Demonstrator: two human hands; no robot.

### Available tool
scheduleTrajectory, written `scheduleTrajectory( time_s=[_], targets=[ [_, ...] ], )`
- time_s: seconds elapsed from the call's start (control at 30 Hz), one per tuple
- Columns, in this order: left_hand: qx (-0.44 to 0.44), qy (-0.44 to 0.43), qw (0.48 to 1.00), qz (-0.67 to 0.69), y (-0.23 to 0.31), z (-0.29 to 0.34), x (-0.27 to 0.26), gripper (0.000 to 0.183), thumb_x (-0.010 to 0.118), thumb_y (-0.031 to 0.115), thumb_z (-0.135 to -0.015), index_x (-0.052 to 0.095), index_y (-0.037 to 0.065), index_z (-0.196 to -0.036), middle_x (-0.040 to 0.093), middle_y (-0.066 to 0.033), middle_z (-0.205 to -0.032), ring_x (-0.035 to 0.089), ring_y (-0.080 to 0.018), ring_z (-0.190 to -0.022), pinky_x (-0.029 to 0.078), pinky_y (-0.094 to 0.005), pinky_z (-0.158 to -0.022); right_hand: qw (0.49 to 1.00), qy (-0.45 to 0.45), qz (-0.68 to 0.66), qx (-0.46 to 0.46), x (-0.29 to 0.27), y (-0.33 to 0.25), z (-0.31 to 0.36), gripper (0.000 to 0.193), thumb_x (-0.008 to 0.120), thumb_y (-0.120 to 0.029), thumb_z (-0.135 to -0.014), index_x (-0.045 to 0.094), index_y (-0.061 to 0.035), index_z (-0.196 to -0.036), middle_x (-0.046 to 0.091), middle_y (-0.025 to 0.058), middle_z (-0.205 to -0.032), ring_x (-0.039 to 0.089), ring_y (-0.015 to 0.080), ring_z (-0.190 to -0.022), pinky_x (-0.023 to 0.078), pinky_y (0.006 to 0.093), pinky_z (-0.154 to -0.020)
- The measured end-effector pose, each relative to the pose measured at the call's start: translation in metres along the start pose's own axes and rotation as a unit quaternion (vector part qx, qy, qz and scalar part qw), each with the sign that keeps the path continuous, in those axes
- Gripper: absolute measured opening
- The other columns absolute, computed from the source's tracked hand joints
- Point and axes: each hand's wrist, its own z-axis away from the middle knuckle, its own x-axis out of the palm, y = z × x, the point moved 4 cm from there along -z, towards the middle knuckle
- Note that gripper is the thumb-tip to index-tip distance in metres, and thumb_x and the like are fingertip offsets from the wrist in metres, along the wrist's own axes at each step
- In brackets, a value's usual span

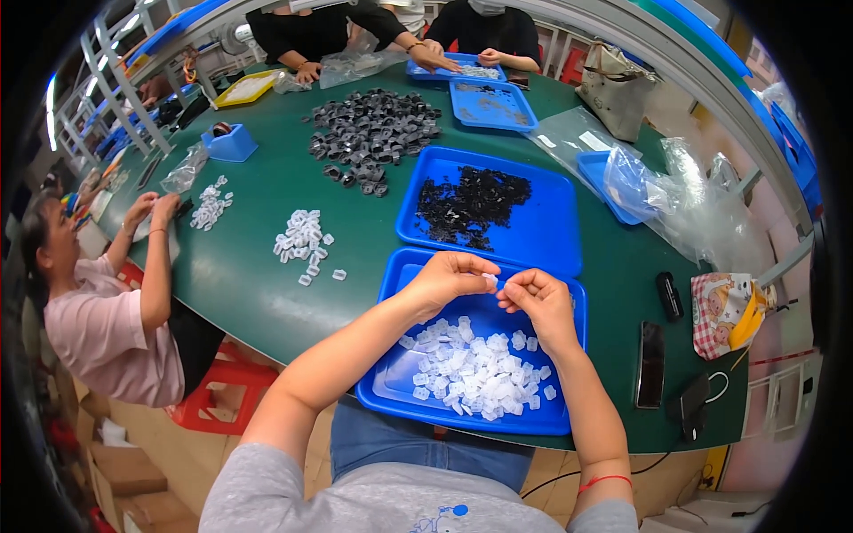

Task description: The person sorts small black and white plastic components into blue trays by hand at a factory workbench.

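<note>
My left hand (451,279) is closed in a pinch on a small white plastic piece (490,281), held over the far edge of the near blue tray (387,377). Just to its right, my right hand (538,304) has thumb and fingertips pressed together; whatever sits between them is too small to make out. Below both hands, a heap of translucent white plastic pieces (484,373) lies in that tray. Beyond it, a second blue tray (555,222) holds a pile of small black parts (471,204).
Dark grey parts (373,133) are heaped on the green table (258,266), with white piles (302,240) nearer left. A phone (649,364), pouch (724,311) and plastic bags (693,204) lie right. A co-worker (115,311) sits left; others work across the table.
</note>
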Motion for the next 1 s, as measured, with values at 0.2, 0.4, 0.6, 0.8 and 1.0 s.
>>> scheduleTrajectory(
  time_s=[0.2, 0.4, 0.6, 0.8, 1.0],
  targets=[
    [-0.043, -0.029, 0.999, -0.008, -0.001, 0.004, 0.007, 0.017, 0.062, 0.009, -0.078, 0.061, 0.001, -0.092, 0.063, -0.0071, -0.08, 0.06, -0.0107, -0.071, 0.049, -0.0219, -0.067, 0.996, 0.034, 0.072, -0.033, 0.001, 0.002, 0.002, 0.008, 0.065, -0.01, -0.077, 0.064, -0.0021, -0.078, 0.059, 0.0007, -0.07, 0.052, 0.0054, -0.063, 0.041, 0.0183, -0.057],
    [-0.068, -0.051, 0.995, 0.049, -0.002, 0.006, 0.01, 0.012, 0.061, 0.007, -0.078, 0.063, 0.001, -0.088, 0.063, -0.0068, -0.08, 0.061, -0.012, -0.07, 0.05, -0.022, -0.066, 0.993, 0.04, 0.079, -0.084, 0.002, -0.002, 0.002, 0.007, 0.067, -0.006, -0.074, 0.066, -0.0019, -0.08, 0.058, 0.0018, -0.075, 0.055, 0.0074, -0.068, 0.044, 0.019, -0.061],
    [-0.066, -0.08, 0.993, 0.052, -0.003, 0.006, 0.011, 0.012, 0.064, 0.012, -0.078, 0.063, 0.001, -0.084, 0.063, -0.0066, -0.08, 0.062, -0.0141, -0.072, 0.051, -0.0233, -0.068, 0.982, 0.061, 0.118, -0.133, -0.001, -0.006, 0.004, 0.007, 0.065, -0.005, -0.075, 0.067, -0.0019, -0.081, 0.06, 0.0029, -0.073, 0.053, 0.007, -0.067, 0.04, 0.0184, -0.057],
    [-0.056, -0.038, 0.997, 0.035, 0.002, 0.007, 0.01, 0.015, 0.061, 0.013, -0.08, 0.063, 0.0, -0.087, 0.062, -0.0078, -0.079, 0.061, -0.0144, -0.071, 0.049, -0.0223, -0.067, 0.983, 0.061, 0.122, -0.125, -0.001, -0.008, 0.008, 0.009, 0.064, -0.005, -0.076, 0.067, -0.0025, -0.084, 0.062, 0.0034, -0.076, 0.054, 0.0073, -0.066, 0.04, 0.0188, -0.057],
    [-0.058, -0.028, 0.997, 0.034, 0.002, 0.008, 0.011, 0.015, 0.061, 0.013, -0.08, 0.063, -0.001, -0.087, 0.063, -0.0081, -0.079, 0.062, -0.0148, -0.071, 0.05, -0.0232, -0.067, 0.979, 0.084, 0.127, -0.134, -0.003, -0.001, 0.01, 0.011, 0.064, -0.007, -0.076, 0.067, -0.0036, -0.086, 0.063, 0.0037, -0.078, 0.054, 0.0064, -0.064, 0.04, 0.018, -0.054]
  ],
)
